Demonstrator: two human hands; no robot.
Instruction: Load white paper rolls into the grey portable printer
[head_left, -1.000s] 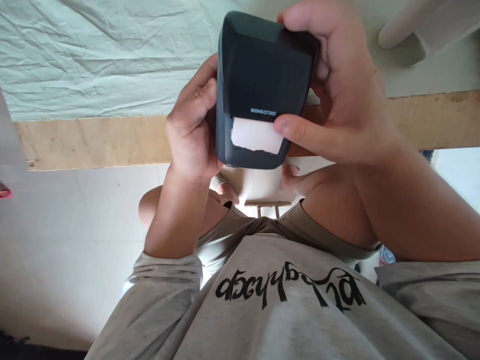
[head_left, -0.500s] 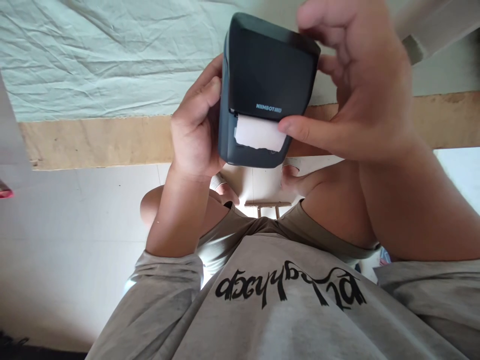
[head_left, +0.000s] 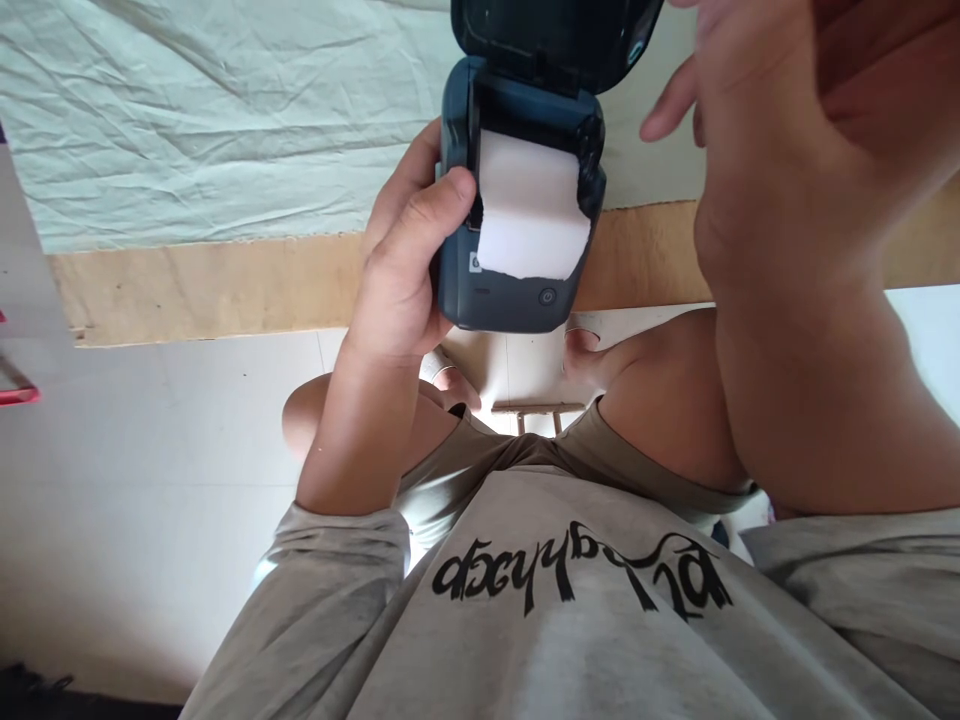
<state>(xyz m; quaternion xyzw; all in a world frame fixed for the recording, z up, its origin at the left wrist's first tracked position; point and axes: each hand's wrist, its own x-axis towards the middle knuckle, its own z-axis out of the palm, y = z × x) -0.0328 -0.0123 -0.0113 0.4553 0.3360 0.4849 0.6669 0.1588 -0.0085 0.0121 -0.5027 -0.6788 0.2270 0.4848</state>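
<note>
A dark blue-grey label printer [head_left: 499, 300] is in my left hand [head_left: 405, 240], whose fingers wrap round its left side while the thumb presses on the front edge. Its black lid [head_left: 555, 40] stands swung up, partly cut off by the top of the view. Inside lies a roll of white paper [head_left: 532, 200], its torn end hanging over the front beside the power button [head_left: 547, 297]. To the right of the lid is my right hand [head_left: 772, 130], fingers apart and partly out of view. Nothing shows in its grasp; contact with the lid's edge is unclear.
A wrinkled pale green cloth [head_left: 225, 120] covers the table behind the printer. Along the table's front runs a bare wooden edge [head_left: 210, 285]. Below are my legs and a light tiled floor [head_left: 187, 430]. A pink-edged object [head_left: 19, 396] shows at far left.
The printer's lid has gone from closed to raised, exposing the paper roll. My right hand has moved off the lid's front, up and to the right. My left hand keeps its hold.
</note>
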